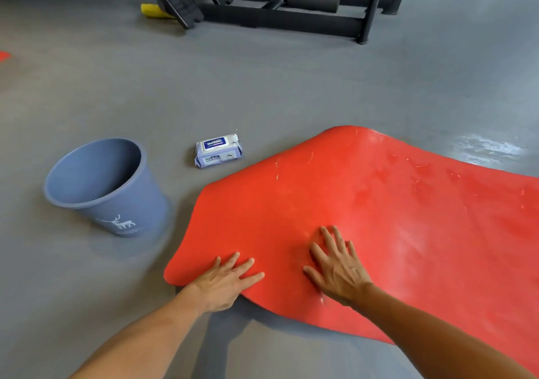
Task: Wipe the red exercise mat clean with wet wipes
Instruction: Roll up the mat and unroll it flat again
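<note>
Both hands, left (223, 283) and right (338, 267), were pressed flat, fingers spread, on the mat (379, 218), nothing gripped.

A gym: black exercise machine (291, 2) on grey rubber floor (262, 86).

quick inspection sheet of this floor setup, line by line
surface: grey floor, shiny patch far right
job's things: red mat lying wavy, pale scuffs on it; wipes pack on the floor left of it, apparently shut
clutter: blue bin upright left of the mat; yellow object by the machine
grippers: left hand and right hand flat on the mat, no wipe held
cables: nothing seen
surroundings: black gym machine behind
</note>
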`<control>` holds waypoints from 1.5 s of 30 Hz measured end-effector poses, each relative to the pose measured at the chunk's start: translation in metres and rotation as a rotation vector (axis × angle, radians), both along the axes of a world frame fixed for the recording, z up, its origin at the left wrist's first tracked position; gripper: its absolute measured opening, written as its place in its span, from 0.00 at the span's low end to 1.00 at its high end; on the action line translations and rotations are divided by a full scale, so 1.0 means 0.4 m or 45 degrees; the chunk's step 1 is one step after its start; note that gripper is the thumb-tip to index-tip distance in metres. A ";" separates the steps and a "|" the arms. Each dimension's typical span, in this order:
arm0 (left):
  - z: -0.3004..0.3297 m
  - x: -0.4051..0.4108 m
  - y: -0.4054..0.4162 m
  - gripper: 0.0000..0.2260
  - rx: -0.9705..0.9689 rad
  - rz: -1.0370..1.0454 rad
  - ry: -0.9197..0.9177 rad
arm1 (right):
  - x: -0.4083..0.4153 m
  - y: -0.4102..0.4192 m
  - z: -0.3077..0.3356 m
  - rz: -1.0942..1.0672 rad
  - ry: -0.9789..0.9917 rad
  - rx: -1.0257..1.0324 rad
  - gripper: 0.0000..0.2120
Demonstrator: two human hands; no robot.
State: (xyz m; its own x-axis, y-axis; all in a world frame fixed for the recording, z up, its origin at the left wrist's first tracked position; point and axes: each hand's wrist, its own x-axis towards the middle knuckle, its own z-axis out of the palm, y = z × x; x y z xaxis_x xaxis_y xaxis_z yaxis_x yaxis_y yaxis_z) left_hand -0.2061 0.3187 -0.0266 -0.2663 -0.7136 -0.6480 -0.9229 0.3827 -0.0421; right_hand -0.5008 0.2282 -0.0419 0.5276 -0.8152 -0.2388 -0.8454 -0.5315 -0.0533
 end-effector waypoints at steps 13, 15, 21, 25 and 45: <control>-0.080 0.011 -0.072 0.46 0.069 0.039 -0.032 | 0.056 -0.059 -0.098 -0.068 0.020 0.158 0.36; -0.087 0.005 -0.092 0.50 -0.033 0.053 0.003 | 0.048 -0.061 -0.117 -0.045 0.023 0.138 0.37; -0.108 -0.077 -0.234 0.53 -0.408 0.118 -0.054 | -0.005 -0.093 -0.127 -0.443 -0.097 0.033 0.37; -0.162 -0.140 -0.272 0.56 -0.356 0.211 -0.030 | -0.155 -0.123 -0.187 -0.862 0.044 0.229 0.43; -0.262 -0.156 -0.315 0.56 -0.104 0.300 0.060 | -0.584 -0.148 -0.256 -1.420 0.132 0.225 0.42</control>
State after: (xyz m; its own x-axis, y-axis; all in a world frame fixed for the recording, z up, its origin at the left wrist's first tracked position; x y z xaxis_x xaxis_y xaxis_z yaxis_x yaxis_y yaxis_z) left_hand -0.2686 0.1927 -0.1314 -0.1150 -0.8088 -0.5767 -0.9879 0.1539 -0.0190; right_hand -0.7344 0.1692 -0.1441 -0.5012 -0.7687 -0.3974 -0.8474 0.5291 0.0453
